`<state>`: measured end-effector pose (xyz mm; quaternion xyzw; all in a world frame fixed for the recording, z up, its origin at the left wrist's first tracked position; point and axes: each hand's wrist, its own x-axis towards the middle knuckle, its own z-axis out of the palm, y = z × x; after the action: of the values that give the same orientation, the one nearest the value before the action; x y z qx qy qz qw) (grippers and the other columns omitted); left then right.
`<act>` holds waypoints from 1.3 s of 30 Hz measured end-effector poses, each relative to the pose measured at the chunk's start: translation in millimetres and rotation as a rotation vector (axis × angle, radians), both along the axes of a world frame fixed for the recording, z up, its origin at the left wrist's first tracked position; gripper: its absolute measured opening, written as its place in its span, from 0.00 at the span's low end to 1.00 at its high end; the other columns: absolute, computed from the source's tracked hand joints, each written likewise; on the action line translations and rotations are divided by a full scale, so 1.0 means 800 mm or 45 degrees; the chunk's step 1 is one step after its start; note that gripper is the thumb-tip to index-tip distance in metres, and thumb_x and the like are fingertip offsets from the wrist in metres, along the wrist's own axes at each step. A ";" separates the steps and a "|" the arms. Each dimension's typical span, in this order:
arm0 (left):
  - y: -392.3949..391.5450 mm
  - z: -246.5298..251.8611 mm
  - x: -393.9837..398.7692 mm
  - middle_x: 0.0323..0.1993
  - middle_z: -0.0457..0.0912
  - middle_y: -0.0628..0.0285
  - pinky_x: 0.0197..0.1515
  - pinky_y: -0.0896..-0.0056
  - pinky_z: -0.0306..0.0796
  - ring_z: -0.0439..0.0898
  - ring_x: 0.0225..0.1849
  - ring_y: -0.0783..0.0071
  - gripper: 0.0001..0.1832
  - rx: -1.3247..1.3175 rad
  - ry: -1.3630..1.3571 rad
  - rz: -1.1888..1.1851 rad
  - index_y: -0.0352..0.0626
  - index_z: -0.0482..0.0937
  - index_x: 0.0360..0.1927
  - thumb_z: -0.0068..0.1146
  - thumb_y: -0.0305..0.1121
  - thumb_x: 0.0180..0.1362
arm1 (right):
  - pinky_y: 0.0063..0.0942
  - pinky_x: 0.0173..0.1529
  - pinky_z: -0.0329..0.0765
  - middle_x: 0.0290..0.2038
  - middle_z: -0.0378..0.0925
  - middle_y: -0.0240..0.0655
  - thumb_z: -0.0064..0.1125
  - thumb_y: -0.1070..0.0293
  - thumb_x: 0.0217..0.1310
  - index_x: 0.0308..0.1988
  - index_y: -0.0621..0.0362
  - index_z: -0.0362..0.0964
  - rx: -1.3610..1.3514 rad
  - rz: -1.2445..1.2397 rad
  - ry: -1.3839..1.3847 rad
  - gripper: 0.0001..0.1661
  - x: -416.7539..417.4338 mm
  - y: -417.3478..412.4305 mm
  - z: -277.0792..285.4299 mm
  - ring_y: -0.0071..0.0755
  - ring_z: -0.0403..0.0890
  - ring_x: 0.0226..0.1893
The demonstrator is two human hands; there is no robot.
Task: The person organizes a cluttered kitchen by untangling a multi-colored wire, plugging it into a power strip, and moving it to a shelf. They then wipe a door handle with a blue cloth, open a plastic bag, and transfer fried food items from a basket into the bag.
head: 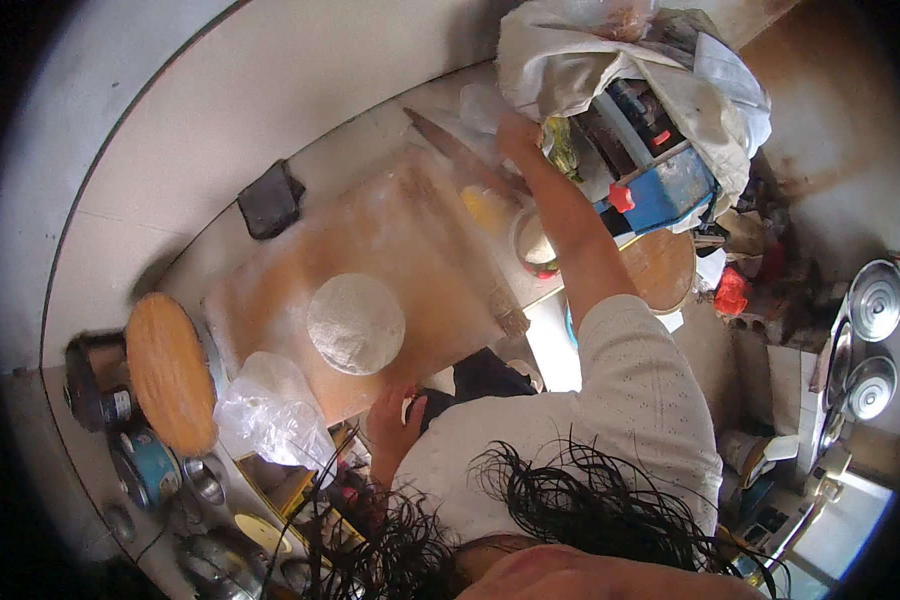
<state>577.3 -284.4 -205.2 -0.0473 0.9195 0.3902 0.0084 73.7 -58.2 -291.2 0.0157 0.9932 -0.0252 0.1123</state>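
My right arm stretches to the back, where my right hand (519, 136) is at a translucent plastic bag (481, 107); blur hides whether the fingers grip it. Beside that hand lies a long tapered wooden stick (457, 150). At the near edge of a floured wooden board (270, 292) is my left hand (396, 421), thumb and fingers apart, with nothing visible in it. A round bowl of white powder (356, 324), like flour, stands on the board. Under my right forearm is another bowl (534, 238) with pale contents, partly covered by the arm.
A blue machine (664, 191) under a pale cloth (547, 56) stands at the back right. Left of the board are a clear plastic bag (274, 409), an oval wooden board (171, 373) and a teal pot (151, 465). A dark box (270, 199) is by the wall.
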 end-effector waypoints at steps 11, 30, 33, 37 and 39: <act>-0.003 -0.013 -0.005 0.34 0.84 0.57 0.40 0.61 0.74 0.83 0.38 0.57 0.13 -0.024 0.053 -0.078 0.43 0.78 0.45 0.62 0.36 0.59 | 0.45 0.41 0.78 0.33 0.81 0.46 0.50 0.56 0.63 0.34 0.53 0.78 -0.646 0.278 0.799 0.15 0.077 0.021 0.066 0.54 0.82 0.35; 0.007 -0.007 0.000 0.35 0.81 0.59 0.40 0.58 0.73 0.80 0.39 0.58 0.14 -0.015 0.011 -0.155 0.45 0.77 0.46 0.62 0.36 0.58 | 0.31 0.37 0.77 0.29 0.82 0.42 0.54 0.52 0.65 0.37 0.67 0.78 -1.601 0.115 0.687 0.24 0.053 0.030 0.220 0.37 0.83 0.29; 0.007 0.000 -0.002 0.35 0.81 0.60 0.40 0.58 0.73 0.80 0.38 0.57 0.14 -0.029 0.032 -0.147 0.45 0.77 0.47 0.61 0.36 0.58 | 0.27 0.33 0.74 0.27 0.78 0.31 0.56 0.55 0.66 0.37 0.62 0.77 -1.744 0.107 0.638 0.19 0.039 0.039 0.218 0.29 0.78 0.26; 0.005 0.000 0.000 0.34 0.80 0.60 0.38 0.59 0.72 0.80 0.37 0.57 0.14 -0.057 0.049 -0.142 0.45 0.77 0.47 0.60 0.37 0.59 | 0.21 0.28 0.68 0.23 0.71 0.23 0.56 0.55 0.68 0.34 0.58 0.74 -1.877 0.086 0.601 0.17 0.042 0.054 0.215 0.17 0.69 0.23; 0.006 0.001 0.000 0.34 0.80 0.61 0.38 0.59 0.72 0.80 0.37 0.57 0.14 -0.033 0.055 -0.133 0.45 0.77 0.46 0.60 0.37 0.59 | 0.21 0.28 0.67 0.23 0.70 0.22 0.56 0.57 0.68 0.33 0.57 0.74 -1.851 0.098 0.641 0.16 0.057 0.064 0.230 0.16 0.68 0.23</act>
<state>577.3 -279.7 -204.8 0.0089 0.9256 0.3783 0.0083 119.4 -7.3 -107.2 -0.1028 0.7225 -0.6705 -0.1341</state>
